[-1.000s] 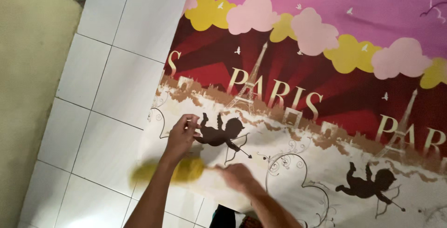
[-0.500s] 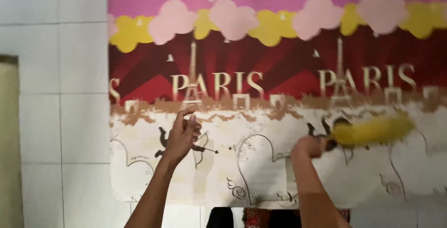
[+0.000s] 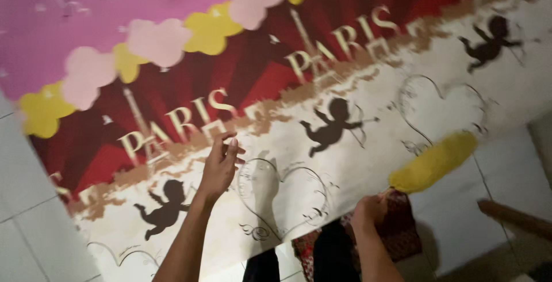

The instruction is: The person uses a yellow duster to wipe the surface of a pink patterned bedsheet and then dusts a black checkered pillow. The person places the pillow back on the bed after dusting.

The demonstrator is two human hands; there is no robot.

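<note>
Head view, nearest first: dark and red patterned cloth at bottom centre, cut off by the frame edge, kind unclear. Right hand just above it, fingers closed around the handle of a yellow duster; handle hidden in the fist, duster head blurred, lying at the lower right over the mat's pale edge. Left hand centre frame, fingers loosely spread, fingertips on the printed mat. Mat runs off the top and sides. Counted on it: three dark cherub shapes, two full heart outlines. White tile floor at left.
</note>
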